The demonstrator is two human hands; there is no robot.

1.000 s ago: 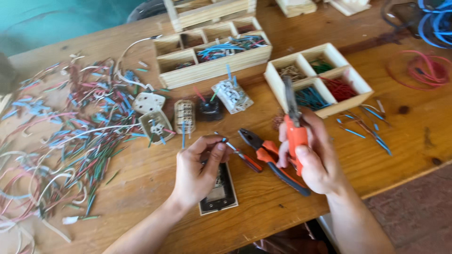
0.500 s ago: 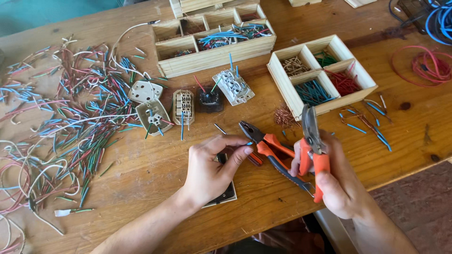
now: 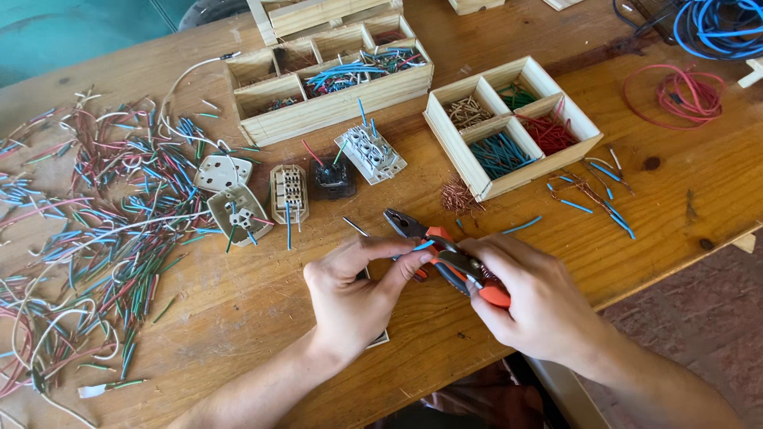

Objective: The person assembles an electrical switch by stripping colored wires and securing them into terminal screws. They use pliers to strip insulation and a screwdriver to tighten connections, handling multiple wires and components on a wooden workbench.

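Head view: I look down on both hands meeting over the counter (image 3: 238, 318), near its front edge.
Right hand (image 3: 536, 306): I see it wrapped tight round the orange handles of a small cutter (image 3: 477, 278), the dark tip pointing left toward the other hand.
Left hand (image 3: 354, 294): thumb and forefinger pinched together on a short blue wire piece (image 3: 423, 245), held right at the cutter's tip.
Beneath the hands: orange-handled pliers (image 3: 413, 230) lie on the counter, dark nose pointing up-left, partly hidden by my fingers; a flat dark plate shows only a corner under the left hand.
Just beyond: a small heap of bare copper strands (image 3: 459, 195), and a row of socket inserts (image 3: 288, 192) with short wires sticking out.
Right of those: a four-part wooden tray (image 3: 457, 139) with copper, green, red and blue pieces in separate compartments.
Farther back: a long wooden tray (image 3: 334, 107) holding mixed wire pieces.
Left side: a wide scatter of cut wires (image 3: 103, 230), red, blue, green and white.
Far right corner: a red wire coil (image 3: 675, 91).
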